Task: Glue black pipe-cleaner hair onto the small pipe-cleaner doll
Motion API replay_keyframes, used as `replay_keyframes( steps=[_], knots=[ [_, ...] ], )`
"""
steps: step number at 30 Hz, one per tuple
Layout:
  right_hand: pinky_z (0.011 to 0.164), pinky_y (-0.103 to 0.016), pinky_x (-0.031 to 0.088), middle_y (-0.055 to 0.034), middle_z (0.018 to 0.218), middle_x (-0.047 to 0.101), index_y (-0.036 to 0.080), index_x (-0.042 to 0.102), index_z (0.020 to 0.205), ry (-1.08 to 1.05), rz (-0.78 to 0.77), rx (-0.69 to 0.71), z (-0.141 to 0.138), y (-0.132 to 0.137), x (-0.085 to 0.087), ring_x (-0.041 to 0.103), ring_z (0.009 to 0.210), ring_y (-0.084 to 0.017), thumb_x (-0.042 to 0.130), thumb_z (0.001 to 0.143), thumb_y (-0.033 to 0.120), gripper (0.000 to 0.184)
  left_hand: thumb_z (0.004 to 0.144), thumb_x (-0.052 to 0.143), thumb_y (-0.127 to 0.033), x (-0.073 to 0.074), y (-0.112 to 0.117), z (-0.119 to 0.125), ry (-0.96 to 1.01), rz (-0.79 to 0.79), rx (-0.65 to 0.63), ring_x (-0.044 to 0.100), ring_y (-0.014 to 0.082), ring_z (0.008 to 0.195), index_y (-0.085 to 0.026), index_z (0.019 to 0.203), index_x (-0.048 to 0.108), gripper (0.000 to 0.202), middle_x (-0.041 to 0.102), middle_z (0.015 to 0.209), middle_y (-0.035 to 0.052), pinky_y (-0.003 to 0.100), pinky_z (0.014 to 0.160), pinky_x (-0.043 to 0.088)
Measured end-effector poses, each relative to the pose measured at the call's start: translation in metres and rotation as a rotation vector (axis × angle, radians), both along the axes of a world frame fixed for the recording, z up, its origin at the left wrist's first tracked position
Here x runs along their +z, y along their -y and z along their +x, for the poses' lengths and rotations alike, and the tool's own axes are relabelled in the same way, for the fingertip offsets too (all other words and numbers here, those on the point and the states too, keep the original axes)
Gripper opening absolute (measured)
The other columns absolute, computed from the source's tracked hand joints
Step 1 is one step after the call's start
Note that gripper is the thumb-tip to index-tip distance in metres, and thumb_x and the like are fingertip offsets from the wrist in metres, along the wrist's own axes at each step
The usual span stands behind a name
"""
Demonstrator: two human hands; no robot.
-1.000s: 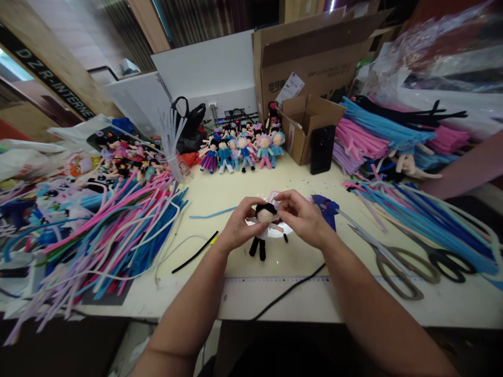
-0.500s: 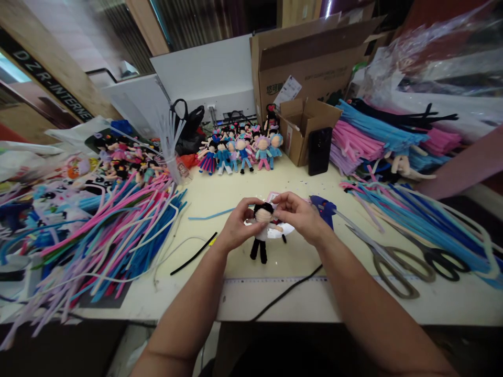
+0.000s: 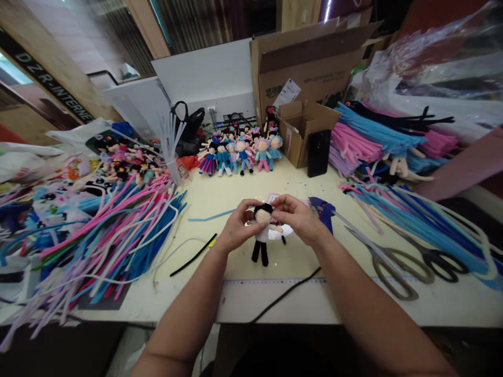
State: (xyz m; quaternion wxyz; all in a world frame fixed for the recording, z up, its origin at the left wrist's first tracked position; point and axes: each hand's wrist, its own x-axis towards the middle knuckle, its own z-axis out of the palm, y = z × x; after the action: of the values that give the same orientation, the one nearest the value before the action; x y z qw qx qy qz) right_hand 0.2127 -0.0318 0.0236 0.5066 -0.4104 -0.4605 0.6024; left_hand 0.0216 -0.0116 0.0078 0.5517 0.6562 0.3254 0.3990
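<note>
Between my hands, over the middle of the table, is a small pipe-cleaner doll (image 3: 261, 234) with black hair, a pale face, a white top and black legs. My left hand (image 3: 241, 226) is closed on the doll's head from the left, thumb across the lower face. At the right side of the head, my right hand (image 3: 295, 215) has thumb and fingertips pinched against the black hair; whether a small piece is between them is hidden. The doll hangs upright, legs down. Beyond my right hand lies a blue glue gun (image 3: 324, 210).
Large scissors (image 3: 393, 264) and a black-handled pair (image 3: 444, 262) lie to the right. Pipe cleaners are heaped on the left (image 3: 129, 241) and right (image 3: 436, 220). Finished dolls (image 3: 240, 152) stand at the back, near a small carton (image 3: 301, 128) and a black phone (image 3: 318, 152).
Both hands keep their hold around the doll's head, with hardly any movement. The view has shifted very slightly.
</note>
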Motion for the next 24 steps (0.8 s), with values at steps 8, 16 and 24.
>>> replay_keyframes(
  steps=[8,16,24],
  knots=[
    [0.056,-0.025,0.041,0.0041,0.071,0.057,0.020,0.060,0.081,-0.075,0.003,0.014,0.0034,0.0011,0.0006,0.050,0.059,-0.009,0.075,0.068,0.035,0.025,0.072,0.077,-0.026,0.0022,-0.0019,-0.0019,0.038,0.069,0.023,0.061,0.0137,0.087,-0.024,0.114,0.052,0.049,0.054,0.111,0.0037,0.025,0.074,0.048],
    [0.059,-0.026,0.042,0.0036,0.071,0.056,0.020,0.058,0.077,-0.064,0.010,0.039,0.0021,-0.0003,-0.0020,0.051,0.063,-0.010,0.076,0.066,0.031,0.024,0.073,0.076,-0.028,0.0025,-0.0003,-0.0016,0.012,0.021,-0.002,0.060,0.0135,0.083,-0.022,0.113,0.051,0.048,0.058,0.102,0.0034,0.025,0.071,0.047],
    [0.059,-0.026,0.040,0.0049,0.070,0.053,0.020,0.056,0.073,-0.010,0.041,0.007,-0.0011,0.0009,-0.0003,0.049,0.062,-0.010,0.075,0.063,0.031,0.024,0.073,0.076,-0.031,0.0031,0.0012,-0.0011,-0.013,-0.016,-0.005,0.059,0.0127,0.077,-0.022,0.113,0.050,0.049,0.061,0.094,0.0026,0.023,0.065,0.045]
  ],
)
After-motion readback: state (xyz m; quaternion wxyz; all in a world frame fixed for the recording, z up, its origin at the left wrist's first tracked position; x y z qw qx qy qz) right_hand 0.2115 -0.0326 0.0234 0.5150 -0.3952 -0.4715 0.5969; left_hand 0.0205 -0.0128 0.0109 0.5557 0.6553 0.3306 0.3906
